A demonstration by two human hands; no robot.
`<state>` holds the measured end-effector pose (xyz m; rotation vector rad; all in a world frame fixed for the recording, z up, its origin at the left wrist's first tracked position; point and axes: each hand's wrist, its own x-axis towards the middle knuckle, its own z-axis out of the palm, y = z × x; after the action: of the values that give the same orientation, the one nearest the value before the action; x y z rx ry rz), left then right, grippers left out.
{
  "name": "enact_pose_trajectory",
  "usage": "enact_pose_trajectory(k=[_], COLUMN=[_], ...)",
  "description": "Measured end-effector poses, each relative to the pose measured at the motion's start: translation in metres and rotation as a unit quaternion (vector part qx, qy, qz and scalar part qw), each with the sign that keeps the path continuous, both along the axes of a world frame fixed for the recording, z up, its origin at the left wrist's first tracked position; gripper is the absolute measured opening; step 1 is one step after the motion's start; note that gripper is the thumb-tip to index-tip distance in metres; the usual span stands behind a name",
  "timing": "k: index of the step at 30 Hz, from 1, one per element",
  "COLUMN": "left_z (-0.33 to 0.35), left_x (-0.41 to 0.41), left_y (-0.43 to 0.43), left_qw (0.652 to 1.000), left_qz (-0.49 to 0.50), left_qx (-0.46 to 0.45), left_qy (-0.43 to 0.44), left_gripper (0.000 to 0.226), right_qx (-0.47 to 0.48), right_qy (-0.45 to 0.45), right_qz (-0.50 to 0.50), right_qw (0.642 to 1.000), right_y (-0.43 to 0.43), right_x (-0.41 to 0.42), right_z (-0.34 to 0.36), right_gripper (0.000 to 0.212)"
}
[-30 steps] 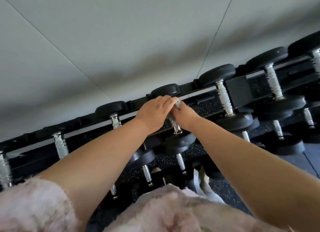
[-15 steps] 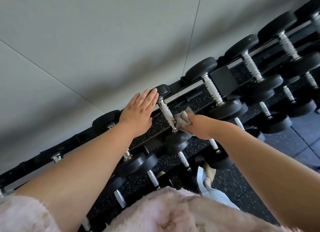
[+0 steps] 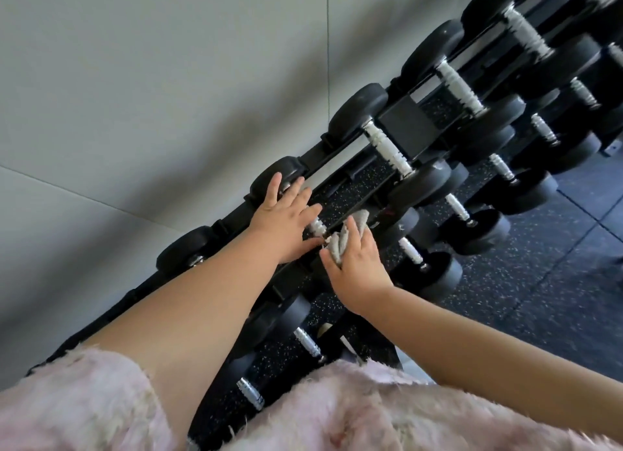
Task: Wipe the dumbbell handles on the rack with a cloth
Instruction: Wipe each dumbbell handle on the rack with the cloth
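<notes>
Right grip: the right hand (image 3: 357, 265) holds the grey cloth (image 3: 342, 239) bunched between thumb and curled fingers, and part of it sticks out above the fingertips.
Cloth position: against the front end of one dumbbell handle (image 3: 317, 227) on the top tier of the rack (image 3: 406, 126), near the rack's front edge.
Left grip: the left hand (image 3: 286, 219) is flat with fingers straight and spread, gripping nothing. It lies over the same handle, and its fingertips reach the back head (image 3: 269, 177) at the rack's wall-side edge.
Change since half a second ago: the left hand lay beside the handle with fingers together and the whole bar showed. It now covers the bar. The cloth stays at the front end. The view has tilted further.
Hidden: only a short ribbed stretch of the handle shows between the hands. The front head is behind the right hand and cloth, and contact between cloth and bar cannot be confirmed.
Axis: the handle runs across the rack, back edge to front edge, parallel to the neighbouring dumbbells (image 3: 387, 150).
Surroundings: grey wall (image 3: 168, 79) behind the rack, speckled dark floor (image 3: 539, 298) in front, and a pink fuzzy sleeve (image 3: 67, 403) cut off at the bottom.
</notes>
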<state>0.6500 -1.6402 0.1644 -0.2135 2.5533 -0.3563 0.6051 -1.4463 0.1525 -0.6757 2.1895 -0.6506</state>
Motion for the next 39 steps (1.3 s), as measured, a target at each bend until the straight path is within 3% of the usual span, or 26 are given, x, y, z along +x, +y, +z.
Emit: enact_pose_trajectory(k=[3, 6, 7, 10, 12, 14, 16, 18, 21, 24, 28, 33, 36, 38, 39], left_z=[0.0, -0.001, 0.0, -0.001, 0.0, 0.0, 0.0, 0.0, 0.0, 0.0, 0.002, 0.003, 0.003, 0.003, 0.003], left_x=[-0.002, -0.006, -0.007, -0.005, -0.005, -0.005, -0.007, -0.009, -0.013, -0.021, -0.03, -0.018, -0.014, -0.016, -0.017], left_y=[0.001, 0.001, 0.003, 0.003, 0.005, 0.006, 0.007, 0.008, 0.008, 0.007, 0.006, 0.009, 0.009, 0.009, 0.009], left_qw=[1.0, 1.0, 1.0, 1.0, 1.0, 1.0, 1.0, 1.0, 1.0, 1.0, 0.999, 0.999, 0.999, 0.998, 0.998], left_qz=[-0.011, -0.01, -0.013, 0.0, 0.01, 0.015, 0.018, 0.018, 0.013, -0.009, -0.021, -0.004, -0.008, -0.013, -0.015], left_qx=[-0.009, -0.009, -0.01, -0.007, -0.001, 0.001, -0.003, -0.008, -0.013, -0.016, -0.023, -0.029, -0.039, -0.042, -0.043], left_qy=[-0.009, -0.003, -0.006, -0.004, -0.004, -0.003, 0.0, -0.005, -0.015, -0.019, -0.03, -0.034, -0.035, -0.033, -0.032], left_gripper=[0.084, 0.084, 0.084, 0.084, 0.082, 0.078, 0.073, 0.07, 0.069, 0.073, 0.081, 0.079, 0.08, 0.08, 0.08], right_qx=[-0.066, -0.13, -0.117, -0.103, -0.079, -0.019, 0.011, 0.006, -0.027, -0.105, -0.146, -0.088, -0.025, 0.005, 0.015], right_qy=[0.057, -0.023, -0.056, -0.088, -0.06, 0.008, 0.093, 0.116, 0.089, 0.015, -0.066, -0.216, -0.203, -0.24, -0.267], right_qz=[-0.046, -0.133, -0.154, -0.118, -0.041, 0.04, 0.077, 0.07, 0.017, -0.11, -0.315, -0.45, -0.426, -0.414, -0.442], right_qw=[0.995, 0.982, 0.98, 0.984, 0.994, 0.999, 0.993, 0.991, 0.995, 0.988, 0.935, 0.862, 0.882, 0.878, 0.856], right_y=[0.001, 0.001, 0.0, -0.001, 0.006, 0.007, 0.004, 0.001, 0.001, -0.005, -0.018, -0.03, -0.032, -0.036, -0.037], right_x=[0.003, -0.027, -0.036, -0.037, -0.017, 0.01, 0.031, 0.043, 0.038, 0.017, -0.008, 0.01, 0.041, 0.057, 0.057], right_z=[-0.016, -0.017, -0.015, -0.006, -0.001, 0.004, 0.003, -0.002, -0.011, -0.012, -0.001, 0.005, -0.006, -0.019, -0.018], right_gripper=[0.074, 0.029, 0.025, 0.031, 0.06, 0.084, 0.092, 0.099, 0.091, 0.08, 0.031, 0.045, 0.057, 0.059, 0.059])
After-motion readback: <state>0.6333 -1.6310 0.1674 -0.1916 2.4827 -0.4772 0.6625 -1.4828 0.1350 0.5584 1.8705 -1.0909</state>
